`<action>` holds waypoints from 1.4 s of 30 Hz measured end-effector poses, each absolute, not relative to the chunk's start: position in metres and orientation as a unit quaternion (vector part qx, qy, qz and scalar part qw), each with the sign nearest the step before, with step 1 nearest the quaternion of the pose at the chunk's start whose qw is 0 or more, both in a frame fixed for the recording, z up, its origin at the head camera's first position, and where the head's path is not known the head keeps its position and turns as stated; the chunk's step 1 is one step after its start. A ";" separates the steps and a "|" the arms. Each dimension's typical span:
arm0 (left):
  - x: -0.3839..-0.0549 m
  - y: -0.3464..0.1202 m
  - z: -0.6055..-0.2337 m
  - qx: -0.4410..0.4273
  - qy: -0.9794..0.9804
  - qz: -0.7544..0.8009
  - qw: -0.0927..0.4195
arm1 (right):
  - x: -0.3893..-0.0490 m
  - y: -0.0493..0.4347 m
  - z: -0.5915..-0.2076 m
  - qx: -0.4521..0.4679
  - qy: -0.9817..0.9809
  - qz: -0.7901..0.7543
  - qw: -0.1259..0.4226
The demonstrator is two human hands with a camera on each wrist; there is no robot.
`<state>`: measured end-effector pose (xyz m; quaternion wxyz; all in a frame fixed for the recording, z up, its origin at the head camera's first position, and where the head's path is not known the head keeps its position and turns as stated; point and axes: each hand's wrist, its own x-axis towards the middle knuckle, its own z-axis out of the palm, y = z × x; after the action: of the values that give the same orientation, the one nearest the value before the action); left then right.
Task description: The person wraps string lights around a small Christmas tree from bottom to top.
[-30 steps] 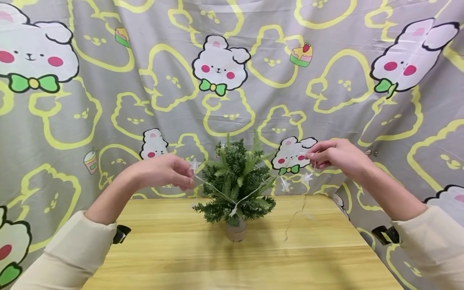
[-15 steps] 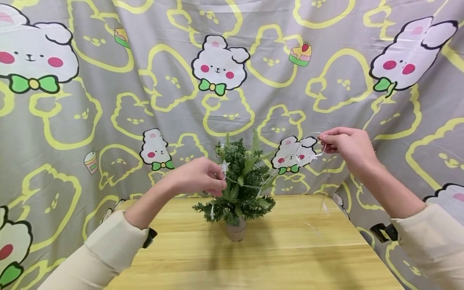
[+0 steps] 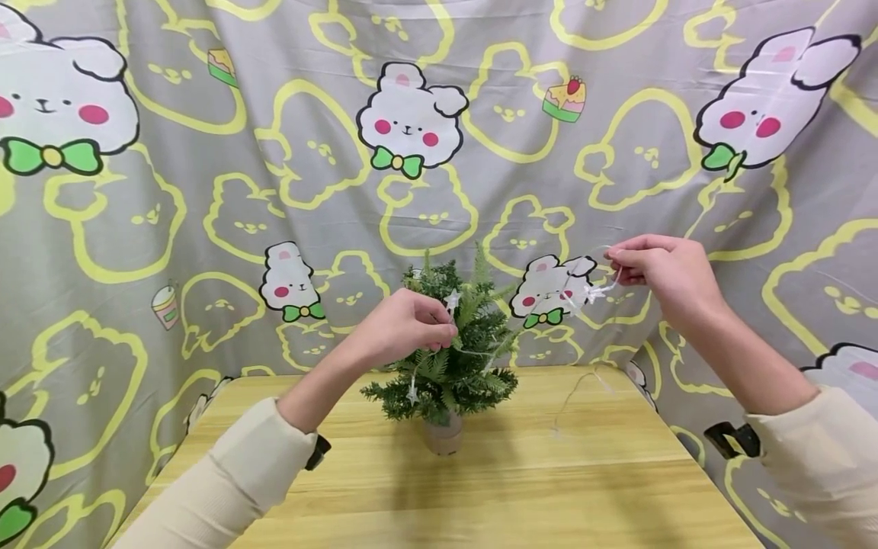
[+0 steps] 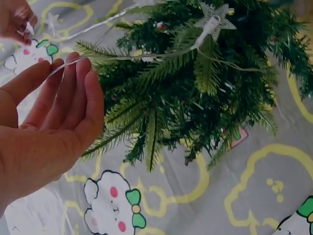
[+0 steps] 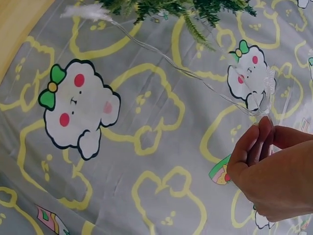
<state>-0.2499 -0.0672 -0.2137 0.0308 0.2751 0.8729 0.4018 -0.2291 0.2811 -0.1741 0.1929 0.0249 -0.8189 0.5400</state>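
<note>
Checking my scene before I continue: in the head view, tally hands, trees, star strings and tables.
Hands: 2 (left hand, right hand)
Tree: 1
Star string: 1, seemingly continuous
Table: 1
Total: 5

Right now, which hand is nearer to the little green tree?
Left. The left hand pinches the light string close by the tree, overlapping it in the head view; the right hand holds string out to the right, apart from the tree.
</note>
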 end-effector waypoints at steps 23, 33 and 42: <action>-0.247 -0.053 -0.235 0.297 0.877 0.356 0.128 | -0.219 0.278 -0.168 0.047 -0.833 0.521 0.182; -0.249 -0.038 -0.250 0.328 0.892 0.285 0.126 | -0.214 0.278 -0.166 0.041 -0.834 0.517 0.190; -0.248 -0.030 -0.258 0.345 0.898 0.257 0.091 | -0.211 0.280 -0.157 0.054 -0.793 0.568 0.213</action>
<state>-0.2480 -0.0300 -0.2578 0.0912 0.3449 0.8982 0.2568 -0.2109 0.2799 -0.1565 0.2125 0.0538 -0.7931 0.5683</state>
